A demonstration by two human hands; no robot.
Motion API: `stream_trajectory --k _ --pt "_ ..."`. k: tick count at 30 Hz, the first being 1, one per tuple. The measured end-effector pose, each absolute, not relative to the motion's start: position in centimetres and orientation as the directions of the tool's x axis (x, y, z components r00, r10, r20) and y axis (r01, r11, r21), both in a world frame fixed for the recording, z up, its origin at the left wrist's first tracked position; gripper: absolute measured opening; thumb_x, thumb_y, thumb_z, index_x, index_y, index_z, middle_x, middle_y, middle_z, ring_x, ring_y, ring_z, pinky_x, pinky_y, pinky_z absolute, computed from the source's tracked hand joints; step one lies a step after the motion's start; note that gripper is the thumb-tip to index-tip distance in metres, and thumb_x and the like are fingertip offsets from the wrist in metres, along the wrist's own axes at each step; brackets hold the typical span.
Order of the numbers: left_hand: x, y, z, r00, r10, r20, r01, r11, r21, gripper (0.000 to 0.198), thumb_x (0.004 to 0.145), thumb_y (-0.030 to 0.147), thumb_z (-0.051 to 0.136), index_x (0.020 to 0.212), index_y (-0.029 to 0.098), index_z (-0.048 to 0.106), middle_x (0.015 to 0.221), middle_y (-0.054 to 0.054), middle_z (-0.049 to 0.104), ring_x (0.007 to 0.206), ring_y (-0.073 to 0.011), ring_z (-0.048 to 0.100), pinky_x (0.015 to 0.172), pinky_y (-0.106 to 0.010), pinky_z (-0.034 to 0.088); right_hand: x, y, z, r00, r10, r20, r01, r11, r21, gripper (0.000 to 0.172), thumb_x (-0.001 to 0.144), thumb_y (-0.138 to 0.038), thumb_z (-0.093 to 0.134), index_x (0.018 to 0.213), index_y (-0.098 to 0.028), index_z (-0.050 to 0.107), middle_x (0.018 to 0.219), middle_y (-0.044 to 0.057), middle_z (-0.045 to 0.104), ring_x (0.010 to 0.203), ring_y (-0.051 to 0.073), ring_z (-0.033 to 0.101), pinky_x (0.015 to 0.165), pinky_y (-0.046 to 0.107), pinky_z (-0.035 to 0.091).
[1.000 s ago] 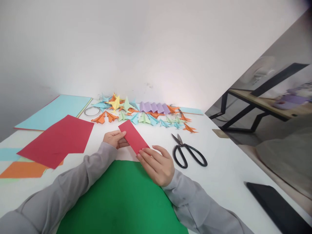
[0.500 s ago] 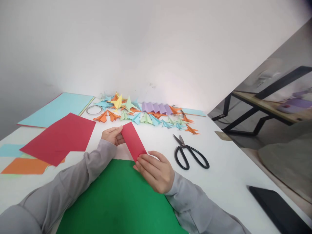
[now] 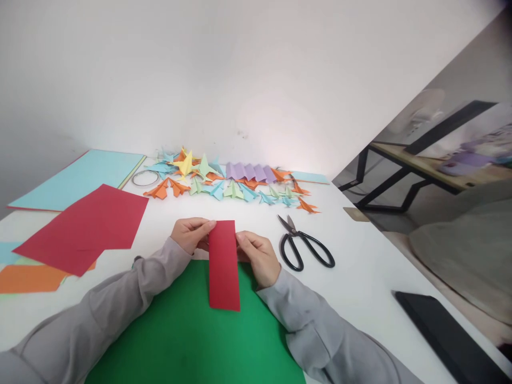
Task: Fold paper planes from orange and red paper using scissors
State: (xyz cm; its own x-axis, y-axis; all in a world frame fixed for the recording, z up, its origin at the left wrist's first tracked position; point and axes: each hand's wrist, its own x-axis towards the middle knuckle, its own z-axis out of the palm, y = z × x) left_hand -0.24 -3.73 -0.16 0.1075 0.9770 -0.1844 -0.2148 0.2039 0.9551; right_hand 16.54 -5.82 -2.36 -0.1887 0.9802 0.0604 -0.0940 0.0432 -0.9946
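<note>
A narrow red paper strip (image 3: 224,272) is held up over a green sheet (image 3: 188,330), its long sides running nearly straight toward me. My left hand (image 3: 192,234) pinches its upper left corner, thumb in front and fingers behind. On the opposite long edge, near the top, my right hand (image 3: 259,256) grips the strip between thumb and fingers; the fingertips behind the paper are hidden. Black-handled scissors (image 3: 294,234) lie partly spread on the white table, to the right of my right hand.
Behind my hands sit several folded paper planes (image 3: 204,168) and a pleated purple paper (image 3: 250,172). A wire ring (image 3: 145,178), light blue sheets (image 3: 80,178), a large red sheet (image 3: 96,224) and orange paper (image 3: 30,279) lie left. A black flat device (image 3: 436,330) rests at right.
The red strip has swung from a slant to nearly straight. My right hand has moved from its lower end up to the right edge near the top. The view has shifted slightly.
</note>
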Motion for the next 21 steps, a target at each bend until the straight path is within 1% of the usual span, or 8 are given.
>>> stream_trajectory --k 2,5,11,15,16,18,20,21 --pt "-0.2 -3.8 -0.1 0.114 0.975 -0.193 -0.225 0.214 0.950 0.039 0.052 0.046 0.079 0.069 0.012 0.069 0.051 -0.001 0.063 0.044 -0.0143 0.060 0.041 -0.025 0.053 16.5 -5.8 -2.7 -0.210 0.978 -0.005 -0.166 -0.041 -0.985 0.038 0.076 -0.055 0.059 0.067 -0.018 0.064 0.058 -0.001 0.059 0.051 0.011 0.051 0.051 0.024 0.042" --pt "-0.2 -3.7 0.0 0.127 0.971 -0.203 -0.255 0.230 0.939 0.042 0.051 0.046 0.080 0.070 0.011 0.069 0.052 -0.001 0.063 0.046 -0.0144 0.061 0.041 -0.024 0.053 16.5 -5.7 -3.0 -0.220 0.975 -0.039 -0.215 -0.087 -0.973 0.039 0.073 -0.056 0.063 0.064 -0.018 0.063 0.057 -0.001 0.059 0.050 0.010 0.050 0.051 0.023 0.041" --pt "-0.4 -3.4 -0.3 0.165 0.963 -0.214 -0.263 0.252 0.931 0.044 0.051 0.047 0.080 0.071 0.011 0.067 0.054 0.000 0.063 0.048 -0.0134 0.060 0.043 -0.025 0.053 16.6 -5.5 -2.8 -0.237 0.970 -0.057 -0.164 -0.098 -0.982 0.039 0.068 -0.056 0.067 0.064 -0.018 0.065 0.057 -0.001 0.061 0.051 0.009 0.051 0.053 0.023 0.043" --pt "-0.2 -3.5 -0.6 0.164 0.960 -0.228 -0.186 0.257 0.948 0.041 0.058 0.049 0.075 0.074 0.012 0.065 0.054 0.002 0.059 0.044 -0.0093 0.055 0.039 -0.019 0.046 16.5 -5.5 -2.5 -0.227 0.972 -0.066 -0.145 -0.101 -0.984 0.036 0.063 -0.053 0.072 0.066 -0.017 0.066 0.056 -0.002 0.062 0.051 0.008 0.052 0.053 0.021 0.042" --pt "-0.1 -3.7 -0.7 0.149 0.964 -0.221 -0.150 0.243 0.958 0.041 0.061 0.047 0.074 0.082 0.012 0.065 0.060 0.000 0.062 0.046 -0.0097 0.056 0.039 -0.019 0.045 16.5 -5.5 -2.5 -0.216 0.973 -0.075 -0.145 -0.108 -0.984 0.036 0.063 -0.052 0.073 0.066 -0.017 0.066 0.055 -0.002 0.062 0.050 0.008 0.052 0.052 0.020 0.042" --pt "0.4 -4.1 -0.7 0.114 0.980 -0.165 -0.078 0.175 0.982 0.054 0.063 0.042 0.073 0.108 0.014 0.059 0.089 -0.007 0.068 0.057 -0.0127 0.062 0.045 -0.022 0.049 16.4 -5.5 -2.6 -0.170 0.981 -0.090 -0.155 -0.117 -0.981 0.035 0.062 -0.051 0.073 0.065 -0.017 0.064 0.053 -0.003 0.060 0.048 0.008 0.052 0.051 0.020 0.043" --pt "0.9 -4.7 -0.5 0.083 0.994 -0.065 0.036 0.062 0.997 0.077 0.061 0.035 0.074 0.128 0.016 0.043 0.119 -0.015 0.058 0.071 -0.0175 0.065 0.055 -0.029 0.054 16.3 -5.4 -2.7 -0.102 0.991 -0.083 -0.180 -0.100 -0.979 0.034 0.062 -0.050 0.073 0.063 -0.017 0.063 0.051 -0.003 0.058 0.046 0.008 0.051 0.048 0.020 0.042" --pt "1.1 -5.0 -0.4 0.078 0.997 -0.014 0.118 0.004 0.993 0.084 0.058 0.033 0.075 0.132 0.016 0.038 0.127 -0.017 0.052 0.078 -0.0203 0.066 0.061 -0.032 0.055 16.3 -5.3 -2.8 -0.072 0.995 -0.072 -0.191 -0.085 -0.978 0.034 0.063 -0.049 0.072 0.062 -0.017 0.062 0.050 -0.004 0.058 0.045 0.008 0.050 0.047 0.020 0.041"
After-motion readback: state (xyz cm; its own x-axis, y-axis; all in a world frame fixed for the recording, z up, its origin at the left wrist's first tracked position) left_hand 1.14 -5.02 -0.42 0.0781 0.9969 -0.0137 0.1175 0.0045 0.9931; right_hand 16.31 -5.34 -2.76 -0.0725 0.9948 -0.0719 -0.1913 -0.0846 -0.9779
